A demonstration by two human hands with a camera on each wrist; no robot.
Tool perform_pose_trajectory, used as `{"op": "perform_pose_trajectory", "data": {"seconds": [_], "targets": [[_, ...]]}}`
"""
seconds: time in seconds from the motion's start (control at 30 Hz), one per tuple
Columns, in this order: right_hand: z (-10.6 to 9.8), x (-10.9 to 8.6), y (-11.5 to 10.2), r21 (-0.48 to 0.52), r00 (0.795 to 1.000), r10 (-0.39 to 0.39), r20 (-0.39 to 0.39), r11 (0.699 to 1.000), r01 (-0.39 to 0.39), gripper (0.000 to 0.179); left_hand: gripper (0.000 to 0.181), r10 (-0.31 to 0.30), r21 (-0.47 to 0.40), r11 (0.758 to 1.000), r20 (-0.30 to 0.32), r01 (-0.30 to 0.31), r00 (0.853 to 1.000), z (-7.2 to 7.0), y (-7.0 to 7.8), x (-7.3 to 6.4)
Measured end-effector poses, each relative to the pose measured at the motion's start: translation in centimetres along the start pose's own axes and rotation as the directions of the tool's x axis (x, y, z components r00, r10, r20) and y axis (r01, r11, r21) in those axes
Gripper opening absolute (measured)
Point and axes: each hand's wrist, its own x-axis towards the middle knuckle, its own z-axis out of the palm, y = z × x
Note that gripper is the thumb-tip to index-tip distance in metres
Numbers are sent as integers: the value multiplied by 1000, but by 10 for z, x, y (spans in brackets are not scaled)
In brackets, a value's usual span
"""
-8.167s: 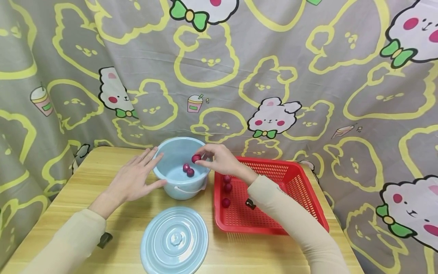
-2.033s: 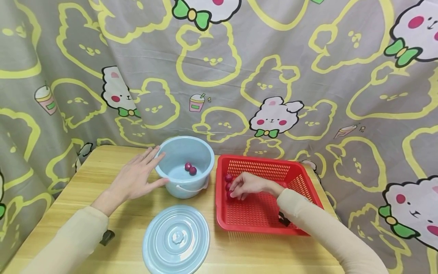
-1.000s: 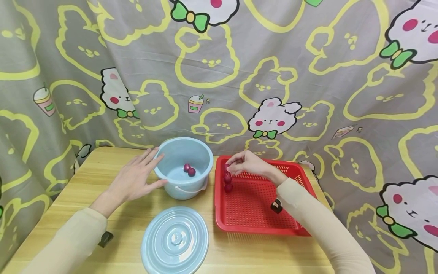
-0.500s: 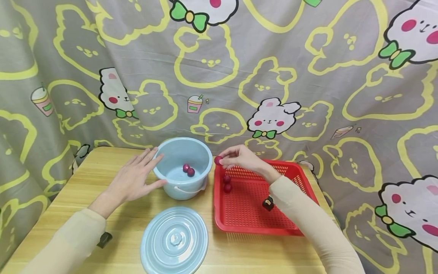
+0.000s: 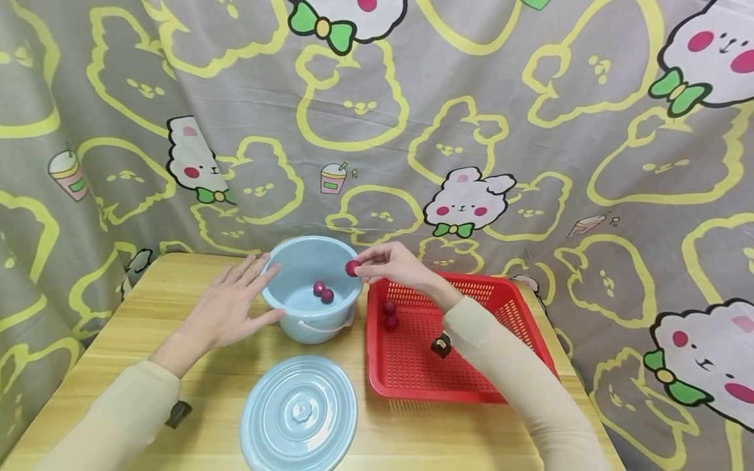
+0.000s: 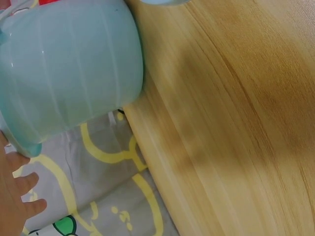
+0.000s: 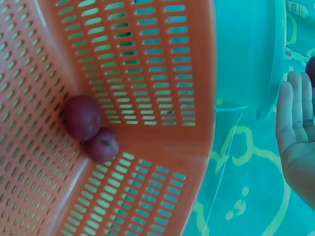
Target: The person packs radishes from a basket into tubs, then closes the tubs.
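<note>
My right hand (image 5: 391,267) pinches a dark red plum (image 5: 353,268) between thumb and fingertips at the right rim of the light blue bucket (image 5: 312,326). Two more plums (image 5: 323,292) lie together on the bucket's floor. My left hand (image 5: 226,304) is spread at the bucket's left side, fingertips at the rim; in the left wrist view its fingers (image 6: 24,184) show beside the bucket (image 6: 74,64). Two plums (image 7: 91,129) sit touching in a corner of the red basket (image 5: 424,386). In the right wrist view the held plum is cut off at the edge.
A round blue lid (image 5: 299,412) with a central knob lies on the wooden table (image 5: 194,275) in front of the bucket. The red basket stands close to the bucket's right. A patterned grey curtain (image 5: 377,163) hangs just behind the table's back edge.
My right hand took a plum from the red basket, lifted it and carried it left to the bucket's rim; two plums stay in the basket. The left hand has stayed put.
</note>
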Motion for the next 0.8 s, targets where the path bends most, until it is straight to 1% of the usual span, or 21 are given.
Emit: {"op": "perform_pose_trajectory", "data": {"seconds": [0.2,0.4,0.63,0.8], "targets": [[11,7,-5,-8,1000,-16,22,1000,16,29,93,4,8,1000,-11,-4,1000,1,-1,0],[19,12,-7,-6,999,-35,39,999,35,28,93,2,5,1000,-8,-2,1000,1,0,0],[26,17,-13,-23,999,2,39,1000,-1,31,94,-2,1,1000,2,2,1000,0,0,0],[33,22,-17,-48,998,16,58,999,-14,32,93,-6,0,1000,7,6,1000,0,0,1]]}}
